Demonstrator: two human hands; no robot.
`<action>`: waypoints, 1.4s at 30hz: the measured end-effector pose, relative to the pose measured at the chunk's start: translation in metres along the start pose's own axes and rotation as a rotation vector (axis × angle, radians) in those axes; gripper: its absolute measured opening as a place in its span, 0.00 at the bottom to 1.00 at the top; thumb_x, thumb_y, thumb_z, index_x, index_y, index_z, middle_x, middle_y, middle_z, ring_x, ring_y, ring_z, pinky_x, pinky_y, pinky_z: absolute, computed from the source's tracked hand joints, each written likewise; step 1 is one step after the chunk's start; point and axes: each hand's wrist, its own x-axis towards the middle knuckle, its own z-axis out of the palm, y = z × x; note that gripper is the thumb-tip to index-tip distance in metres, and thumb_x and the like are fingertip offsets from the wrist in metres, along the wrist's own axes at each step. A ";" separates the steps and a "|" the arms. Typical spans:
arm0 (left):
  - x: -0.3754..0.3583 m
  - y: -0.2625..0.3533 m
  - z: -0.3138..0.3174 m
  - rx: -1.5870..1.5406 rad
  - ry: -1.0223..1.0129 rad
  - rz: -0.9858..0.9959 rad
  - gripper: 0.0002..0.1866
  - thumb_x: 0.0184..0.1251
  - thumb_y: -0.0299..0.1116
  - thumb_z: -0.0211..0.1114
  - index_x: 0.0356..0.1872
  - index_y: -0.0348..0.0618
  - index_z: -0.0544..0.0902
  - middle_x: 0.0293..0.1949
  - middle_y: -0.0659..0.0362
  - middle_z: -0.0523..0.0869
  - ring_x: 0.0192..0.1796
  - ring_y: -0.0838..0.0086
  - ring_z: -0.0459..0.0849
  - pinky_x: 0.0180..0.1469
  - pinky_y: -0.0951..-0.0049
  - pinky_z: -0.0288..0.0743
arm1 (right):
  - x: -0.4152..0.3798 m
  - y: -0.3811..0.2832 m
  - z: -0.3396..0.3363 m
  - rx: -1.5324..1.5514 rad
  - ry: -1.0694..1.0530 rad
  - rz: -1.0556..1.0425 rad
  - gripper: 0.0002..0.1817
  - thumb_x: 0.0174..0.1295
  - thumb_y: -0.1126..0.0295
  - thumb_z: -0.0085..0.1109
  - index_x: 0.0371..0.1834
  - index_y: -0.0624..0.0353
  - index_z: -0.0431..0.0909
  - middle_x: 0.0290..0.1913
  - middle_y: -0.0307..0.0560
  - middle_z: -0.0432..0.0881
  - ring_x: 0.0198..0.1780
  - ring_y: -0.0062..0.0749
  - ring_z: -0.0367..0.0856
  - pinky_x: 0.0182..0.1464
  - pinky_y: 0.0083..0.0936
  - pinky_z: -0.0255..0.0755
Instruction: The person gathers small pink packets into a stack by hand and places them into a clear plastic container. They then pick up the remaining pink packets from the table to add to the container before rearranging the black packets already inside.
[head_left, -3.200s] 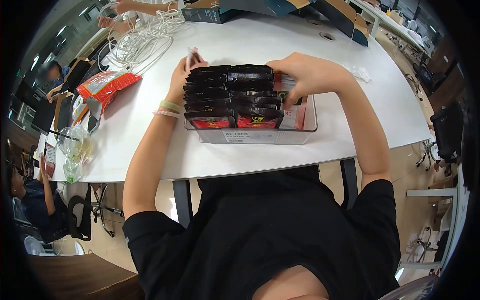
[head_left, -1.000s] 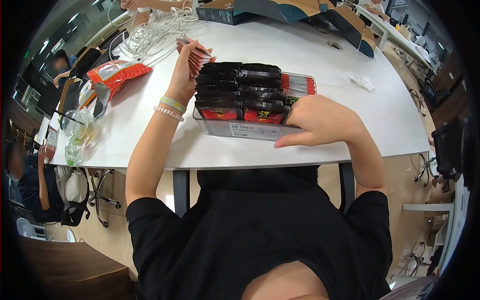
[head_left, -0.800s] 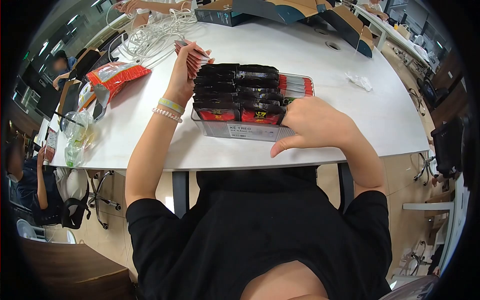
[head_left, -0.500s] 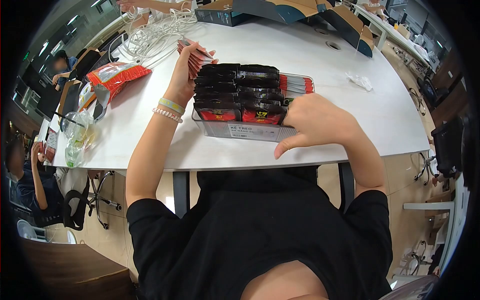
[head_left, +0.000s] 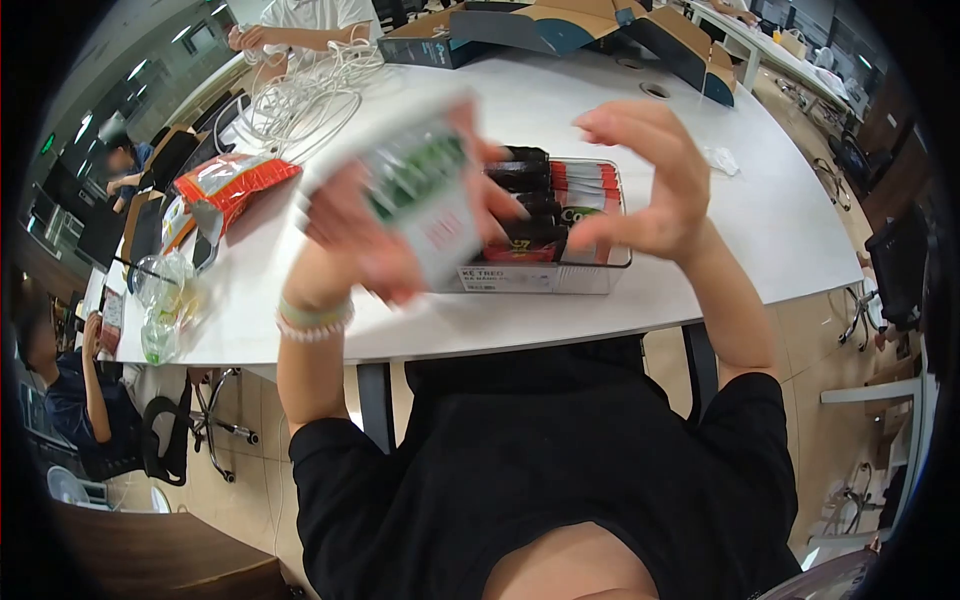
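Left hand [head_left: 375,235] up off the table, gripping a blurry stack of sachets [head_left: 425,190] with green print and a white lower half, raised right in front of the clear bin [head_left: 545,278]. Right hand [head_left: 645,185] also lifted, fingers curled but open, holding nothing, hovering over the bin's right side. Hands apart, not touching each other.

Progress-wise, looks pretty far along: rows of black sachets [head_left: 522,205] packed upright in the middle of the bin, red sachets [head_left: 588,180] lined up along the right compartment at the back, one green-lettered packet [head_left: 580,216] in front of those. Can't tell about the left part of the bin, hidden behind the raised stack. Seemingly left to do: getting the stack in hand into the bin, plus whatever remains in the torn orange bag [head_left: 225,185] lying off to the left.

White table [head_left: 780,230], rounded edge. Tangle of white cables [head_left: 300,95] at the far left, open cardboard boxes [head_left: 520,25] along the far side, crumpled clear wrappers [head_left: 165,300] near the left edge. Open office, other people seated around, desk chairs to the right.
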 end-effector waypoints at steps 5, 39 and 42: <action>0.006 -0.003 0.029 -0.021 -0.133 -0.184 0.30 0.61 0.24 0.58 0.66 0.35 0.64 0.38 0.51 0.84 0.27 0.77 0.81 0.25 0.81 0.73 | 0.002 -0.023 0.014 0.085 -0.043 -0.032 0.35 0.36 0.60 0.78 0.52 0.55 0.77 0.50 0.47 0.78 0.44 0.36 0.77 0.39 0.26 0.72; 0.019 -0.065 0.050 -0.247 -0.303 -0.707 0.21 0.62 0.28 0.56 0.56 0.31 0.70 0.23 0.69 0.73 0.21 0.90 0.67 0.21 0.85 0.61 | -0.024 0.015 -0.001 -0.257 -0.833 0.499 0.34 0.36 0.71 0.69 0.52 0.56 0.68 0.57 0.49 0.69 0.60 0.46 0.66 0.58 0.37 0.61; 0.021 -0.074 0.048 -0.156 -0.279 -0.654 0.18 0.63 0.29 0.56 0.52 0.32 0.72 0.23 0.69 0.73 0.21 0.90 0.67 0.22 0.86 0.61 | -0.025 0.019 -0.001 -0.295 -0.829 0.546 0.35 0.37 0.69 0.68 0.55 0.56 0.67 0.57 0.50 0.70 0.61 0.46 0.67 0.58 0.38 0.62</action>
